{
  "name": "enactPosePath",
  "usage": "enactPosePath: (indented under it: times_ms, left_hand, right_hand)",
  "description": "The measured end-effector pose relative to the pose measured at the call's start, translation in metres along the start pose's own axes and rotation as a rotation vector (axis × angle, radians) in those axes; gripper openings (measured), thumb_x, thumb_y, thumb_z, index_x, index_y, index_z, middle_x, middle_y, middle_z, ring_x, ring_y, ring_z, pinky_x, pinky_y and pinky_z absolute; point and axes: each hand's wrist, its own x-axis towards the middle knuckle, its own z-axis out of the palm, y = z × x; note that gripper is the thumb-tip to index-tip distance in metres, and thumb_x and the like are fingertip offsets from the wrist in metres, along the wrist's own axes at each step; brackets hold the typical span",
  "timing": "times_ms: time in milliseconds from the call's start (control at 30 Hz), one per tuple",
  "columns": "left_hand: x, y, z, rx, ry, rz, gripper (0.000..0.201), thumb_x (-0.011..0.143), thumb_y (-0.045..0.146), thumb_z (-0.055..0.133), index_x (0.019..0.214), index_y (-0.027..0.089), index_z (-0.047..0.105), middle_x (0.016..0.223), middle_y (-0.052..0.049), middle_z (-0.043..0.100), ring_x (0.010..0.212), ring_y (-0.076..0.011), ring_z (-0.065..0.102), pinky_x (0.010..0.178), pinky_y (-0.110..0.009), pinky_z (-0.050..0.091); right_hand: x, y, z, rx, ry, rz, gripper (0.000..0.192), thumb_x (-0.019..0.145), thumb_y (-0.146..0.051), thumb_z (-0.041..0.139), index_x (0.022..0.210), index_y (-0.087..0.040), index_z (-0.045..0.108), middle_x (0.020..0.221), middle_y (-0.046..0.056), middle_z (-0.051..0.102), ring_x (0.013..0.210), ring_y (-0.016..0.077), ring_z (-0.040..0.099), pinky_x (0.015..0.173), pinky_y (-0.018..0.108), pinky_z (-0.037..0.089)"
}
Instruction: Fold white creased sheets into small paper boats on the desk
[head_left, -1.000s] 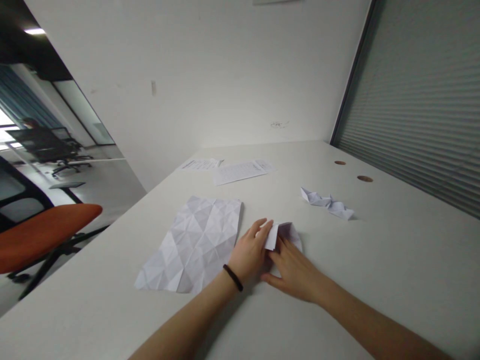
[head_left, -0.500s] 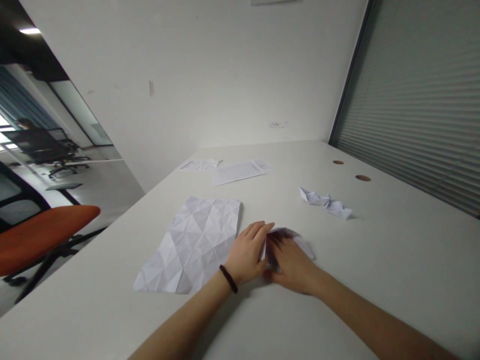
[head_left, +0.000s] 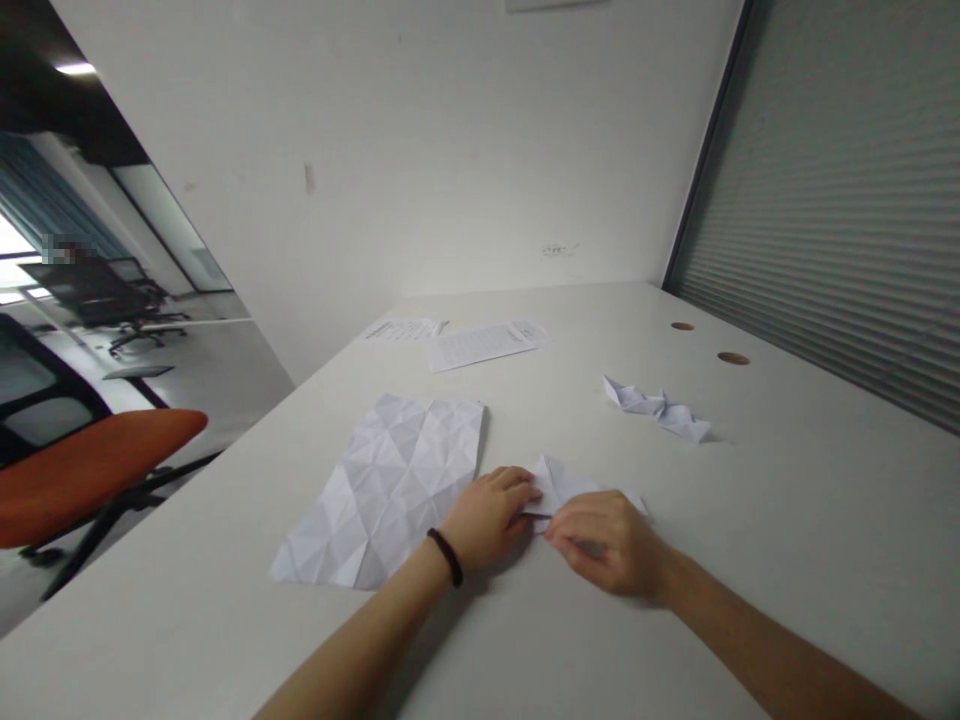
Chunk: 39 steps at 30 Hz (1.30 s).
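Note:
A piece of folded white paper (head_left: 561, 482) lies on the white table between my two hands. My left hand (head_left: 487, 515), with a dark band at the wrist, grips its left end, fingers on top and thumb at the near edge. At the paper's near edge, my right hand (head_left: 611, 545) is closed in a pinch, hiding part of the right side. Just left of my left hand rests a large white sheet (head_left: 394, 480) covered in crease lines. Farther back to the right sits a folded white paper shape (head_left: 656, 408) with pointed ends.
Printed sheets (head_left: 484, 346) lie toward the back of the table (head_left: 765, 540). Two round holes (head_left: 733, 358) are cut near its right side, by a blinds-covered glass panel (head_left: 825, 220). An orange chair (head_left: 105, 448) stands left; a person sits far behind it.
The folded paper has gone from standing partly open around my right fingers to lying flatter. My right hand has come out of it and now pinches its near edge.

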Motion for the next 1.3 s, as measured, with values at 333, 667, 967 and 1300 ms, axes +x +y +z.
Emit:
enactPosePath:
  times_ms: [333,667,967,1300]
  left_hand:
    - [-0.002,0.000,0.017,0.085,-0.088,0.008,0.043,0.093,0.031,0.029,0.134,0.016,0.031,0.140,-0.010,0.033,0.130,-0.0225,0.025,0.106,-0.046,0.022]
    - [0.004,-0.002,0.009,0.030,0.056,-0.017,0.032,0.075,0.025,0.063,0.106,0.018,0.058,0.123,-0.008,0.052,0.120,-0.0256,0.037,0.101,-0.042,0.031]
    - [0.002,0.017,-0.010,-0.240,0.023,0.004,0.032,0.091,0.036,0.035,0.087,0.018,0.062,0.087,-0.003,0.065,0.083,-0.0161,0.059,0.080,-0.029,0.044]
    - [-0.002,0.016,-0.004,-0.204,-0.054,0.032,0.022,0.085,0.032,0.047,0.096,0.017,0.059,0.118,-0.009,0.054,0.112,-0.0218,0.046,0.096,-0.036,0.037]
  right_hand:
    - [-0.009,0.048,0.000,-0.248,0.027,0.458,0.039,0.073,-0.027,0.063,0.109,-0.014,0.059,0.097,0.011,0.052,0.093,0.0237,0.050,0.086,0.041,0.043]
    - [-0.010,0.040,-0.015,-0.133,-0.141,0.401,0.042,0.068,-0.032,0.070,0.107,-0.018,0.061,0.108,0.009,0.052,0.103,0.0226,0.047,0.092,0.036,0.038]
    - [0.001,0.024,-0.015,-0.306,-0.137,0.315,0.012,0.071,-0.009,0.057,0.077,-0.019,0.057,0.081,0.001,0.062,0.083,0.0185,0.053,0.077,0.034,0.035]
    - [-0.003,0.011,-0.025,0.009,-0.250,0.321,0.011,0.075,-0.018,0.055,0.075,-0.018,0.066,0.094,0.005,0.060,0.084,0.0165,0.056,0.078,0.027,0.041]
